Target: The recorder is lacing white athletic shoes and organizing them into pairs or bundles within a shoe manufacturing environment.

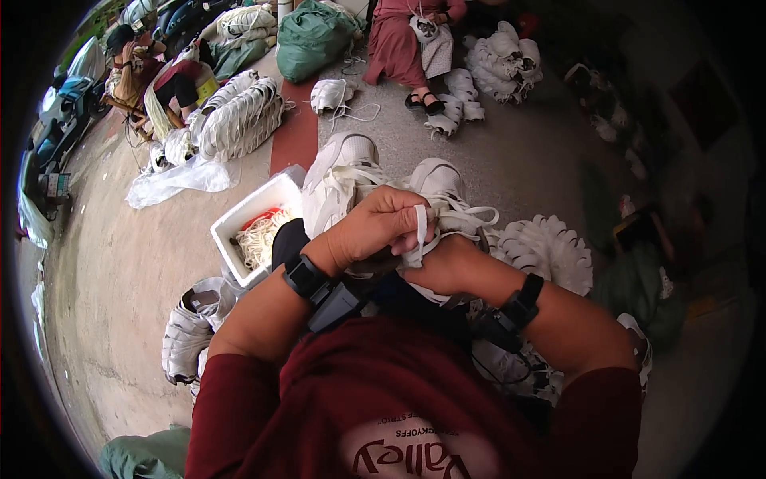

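A pair of white shoes lies over my lap, toes pointing away: the left shoe (pixel 349 149) and the right shoe (pixel 437 177). Loops of white lace lie over both. My left hand (pixel 373 227) is closed, pinching a flat white shoelace (pixel 421 225) between thumb and fingers above the right shoe. Just below and to the right, my right hand (pixel 444 265) rests against that shoe at its laces. Its fingers are hidden behind the lace and the shoe, so their grip does not show.
At my left stands a white foam box (pixel 231 239) holding loose laces (pixel 267 237). Stacked white shoe uppers (pixel 542 254) lie at my right, more uppers (pixel 187 339) at lower left. Farther off, two people sit among shoe piles (pixel 239 120) and a green sack (pixel 313 40).
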The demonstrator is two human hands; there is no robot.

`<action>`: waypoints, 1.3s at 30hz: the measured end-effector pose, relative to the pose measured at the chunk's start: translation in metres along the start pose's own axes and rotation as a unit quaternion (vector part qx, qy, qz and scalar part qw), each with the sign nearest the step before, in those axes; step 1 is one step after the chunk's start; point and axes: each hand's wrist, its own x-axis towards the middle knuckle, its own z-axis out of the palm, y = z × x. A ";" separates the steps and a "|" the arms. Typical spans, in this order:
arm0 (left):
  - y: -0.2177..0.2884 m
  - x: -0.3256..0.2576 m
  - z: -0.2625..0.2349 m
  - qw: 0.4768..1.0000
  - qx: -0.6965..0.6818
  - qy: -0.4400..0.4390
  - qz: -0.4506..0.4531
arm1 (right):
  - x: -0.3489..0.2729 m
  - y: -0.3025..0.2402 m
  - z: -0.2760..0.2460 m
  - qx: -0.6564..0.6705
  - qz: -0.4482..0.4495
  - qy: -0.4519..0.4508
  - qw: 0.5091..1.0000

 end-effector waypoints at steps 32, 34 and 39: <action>0.000 0.012 0.019 0.982 0.182 0.039 -0.018 | -0.183 0.281 0.209 0.175 0.451 0.130 0.866; -0.002 0.015 0.021 0.972 0.228 0.060 0.005 | -0.205 0.274 0.290 0.123 0.425 0.084 0.893; -0.009 0.014 0.019 0.954 0.270 0.126 0.028 | -0.238 0.249 0.365 0.183 0.431 -0.052 0.882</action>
